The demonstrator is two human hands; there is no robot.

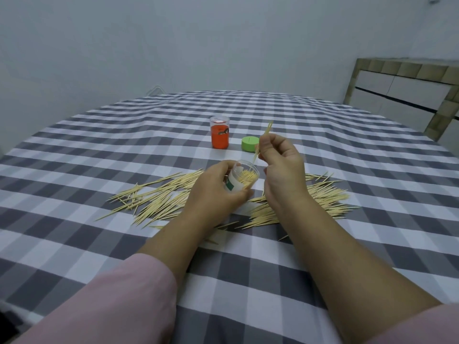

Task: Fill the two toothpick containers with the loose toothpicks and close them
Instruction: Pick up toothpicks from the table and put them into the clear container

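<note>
Toothpicks (263, 139) pinched near-upright by R hand (280, 165) just above open container (242, 178), gripped tilted by L hand (218, 192)

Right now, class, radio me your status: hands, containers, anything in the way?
Left hand grips open container. Right hand pinches toothpicks above it. Orange container closed, green lid off. Nothing blocking.

There was only one view, from a wide-angle camera worn on the person's head. It looked forward and down, close over the grey and white checked cloth table (323, 135), with a plain pale wall (173, 45) behind. The lens bent the table's edges.
</note>
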